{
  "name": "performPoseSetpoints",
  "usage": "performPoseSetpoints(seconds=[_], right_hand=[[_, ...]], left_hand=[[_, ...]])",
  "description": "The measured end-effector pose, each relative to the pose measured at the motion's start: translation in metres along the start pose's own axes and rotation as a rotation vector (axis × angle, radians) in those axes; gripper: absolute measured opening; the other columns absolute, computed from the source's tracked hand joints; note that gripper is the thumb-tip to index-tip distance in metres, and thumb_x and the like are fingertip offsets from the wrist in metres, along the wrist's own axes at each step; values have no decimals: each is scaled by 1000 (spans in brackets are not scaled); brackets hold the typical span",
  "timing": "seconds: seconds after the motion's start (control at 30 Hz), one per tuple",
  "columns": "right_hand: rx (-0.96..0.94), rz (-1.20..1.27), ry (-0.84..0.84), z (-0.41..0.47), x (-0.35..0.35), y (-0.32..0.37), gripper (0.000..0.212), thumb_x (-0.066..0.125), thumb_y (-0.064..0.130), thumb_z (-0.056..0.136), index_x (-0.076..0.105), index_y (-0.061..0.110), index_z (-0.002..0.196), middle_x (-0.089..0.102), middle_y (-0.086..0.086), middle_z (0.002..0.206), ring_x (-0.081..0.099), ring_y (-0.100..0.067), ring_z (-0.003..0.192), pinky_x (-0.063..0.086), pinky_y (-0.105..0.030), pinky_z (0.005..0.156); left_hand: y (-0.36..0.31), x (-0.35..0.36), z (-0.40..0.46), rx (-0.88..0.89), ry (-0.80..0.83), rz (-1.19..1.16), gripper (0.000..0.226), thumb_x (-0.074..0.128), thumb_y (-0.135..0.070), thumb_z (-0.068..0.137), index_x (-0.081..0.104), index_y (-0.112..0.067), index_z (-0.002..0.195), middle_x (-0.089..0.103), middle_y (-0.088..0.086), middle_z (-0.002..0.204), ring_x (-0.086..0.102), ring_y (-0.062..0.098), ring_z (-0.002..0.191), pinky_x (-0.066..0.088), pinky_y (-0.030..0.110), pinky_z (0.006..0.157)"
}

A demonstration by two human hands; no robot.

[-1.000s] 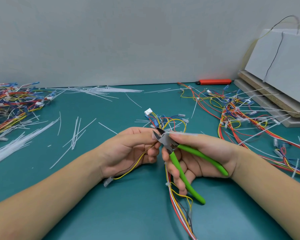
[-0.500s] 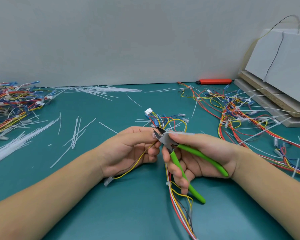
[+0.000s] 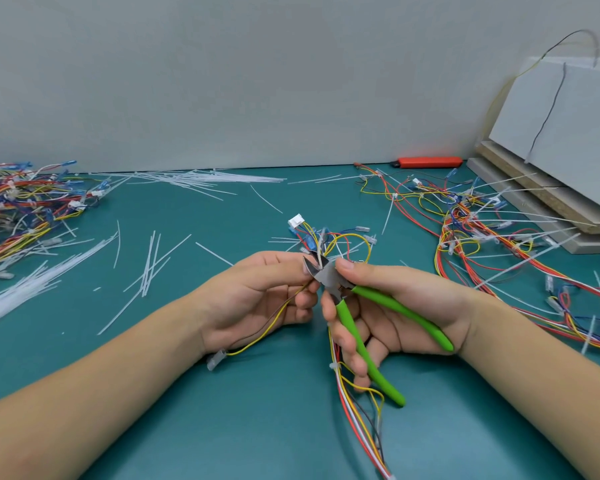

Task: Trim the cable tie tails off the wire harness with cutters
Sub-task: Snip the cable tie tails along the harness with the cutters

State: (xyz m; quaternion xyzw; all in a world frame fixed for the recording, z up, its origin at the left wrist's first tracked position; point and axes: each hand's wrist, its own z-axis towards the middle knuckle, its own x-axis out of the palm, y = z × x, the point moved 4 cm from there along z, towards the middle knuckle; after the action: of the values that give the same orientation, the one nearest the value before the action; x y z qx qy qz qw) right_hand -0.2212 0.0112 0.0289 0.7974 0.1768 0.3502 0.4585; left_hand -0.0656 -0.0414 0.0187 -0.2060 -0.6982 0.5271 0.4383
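My left hand (image 3: 257,296) pinches a multicoloured wire harness (image 3: 347,386) at the table's middle, with a yellow and brown branch (image 3: 257,336) trailing out under the palm. My right hand (image 3: 392,306) grips green-handled cutters (image 3: 357,323). Their steel jaws (image 3: 317,270) sit open around a white cable tie tail (image 3: 321,261) right at my left fingertips. The tie head itself is hidden by the jaws and fingers. The harness runs down between my forearms and loops away behind my hands to a white connector (image 3: 296,221).
Cut white tie tails (image 3: 149,268) litter the green table (image 3: 187,358). A pile of harnesses (image 3: 21,209) lies at far left, another tangle with long tails (image 3: 499,237) at right. An orange knife (image 3: 428,162) rests by the wall, stacked boards (image 3: 551,174) at far right.
The cutter jaws have opened a little around the tie tail, which now stands upright and blurred between them. Both hands stay in place.
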Motion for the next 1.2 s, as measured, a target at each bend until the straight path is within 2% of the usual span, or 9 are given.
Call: performPoseSetpoints(seconds=[0.2,0.5,0.63,0.77,0.87,0.97,1.07,1.2], right_hand=[[-13,-10,5,0,-1,0,49,49,56,101,64,10,107,66,-17,88,71,-32,76,60,-48,77],[-12,-4,15,0,-1,0,48,54,56,100,65,10,109,66,-16,88,71,-32,77,61,-47,76],[-1,-5,4,0,0,0,47,49,55,101,65,11,104,64,-13,84,68,-30,73,61,-46,76],[12,-39,-32,-2,3,1,47,50,62,99,63,18,90,51,-4,71,53,-18,53,55,-34,60],[19,-57,-27,-4,5,3,48,46,63,101,59,20,86,45,-2,68,47,-14,48,51,-29,54],[-1,-32,-30,-2,4,2,48,49,63,99,63,18,89,51,-5,70,53,-18,52,56,-34,59],[-5,-16,-13,0,3,1,50,50,60,99,68,13,98,63,-11,80,67,-27,67,62,-44,72],[-8,0,-3,-1,-1,0,51,51,58,100,68,10,103,67,-14,86,71,-30,74,61,-47,76]], left_hand=[[0,0,0,-1,43,4,16,70,-27,91,65,-12,93,64,5,79,47,15,75,47,23,73],[-2,1,-1,19,71,35,12,70,-29,88,70,-17,89,66,2,79,47,16,77,45,24,76],[0,-1,0,21,37,-1,8,70,-22,87,69,-14,88,61,4,80,49,15,75,47,23,72],[2,-2,0,25,25,-61,11,67,-16,88,67,-8,96,58,3,80,51,10,68,49,23,69],[2,-3,0,15,40,-60,21,71,-16,86,62,-5,102,57,3,80,51,10,67,49,24,68],[1,-2,0,23,34,-45,13,70,-18,88,66,-9,96,57,3,81,52,10,68,49,24,69],[1,-3,0,25,16,-24,10,67,-20,90,68,-11,93,56,4,81,51,11,70,48,24,70],[1,-3,0,17,18,-22,12,66,-21,91,66,-9,93,56,5,80,49,13,71,48,24,70]])
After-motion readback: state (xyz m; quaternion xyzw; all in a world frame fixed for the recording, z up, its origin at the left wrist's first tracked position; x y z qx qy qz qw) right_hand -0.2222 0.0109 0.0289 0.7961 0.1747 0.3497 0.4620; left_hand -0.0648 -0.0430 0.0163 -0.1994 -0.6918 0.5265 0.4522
